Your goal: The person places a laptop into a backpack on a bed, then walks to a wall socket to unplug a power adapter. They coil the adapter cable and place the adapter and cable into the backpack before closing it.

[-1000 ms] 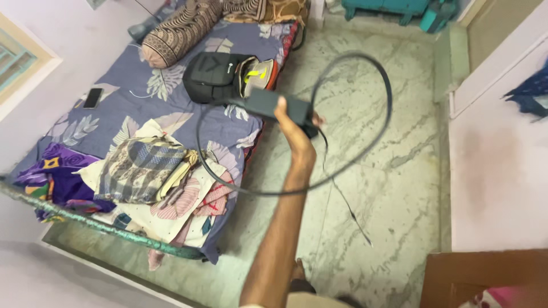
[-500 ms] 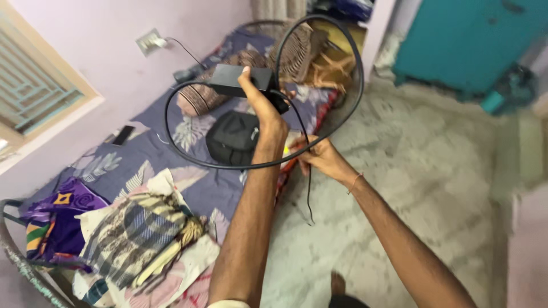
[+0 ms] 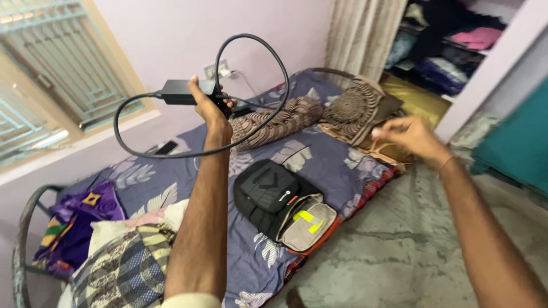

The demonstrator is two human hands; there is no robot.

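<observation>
Up high, the left hand is clenched round a flat black plastic power brick, arm raised — likely so its thick black rubber cable hangs in loose loops clear of the blue leaf-print bed sheet. Out to the side, the right hand is blurred — fingers loosely curled, seemingly empty

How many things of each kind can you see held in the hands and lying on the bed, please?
Power adapter with cable, in the left hand: 1
Backpack: 1
Pillows: 2
Phone: 1
Heap of clothes: 1
Total: 6
</observation>
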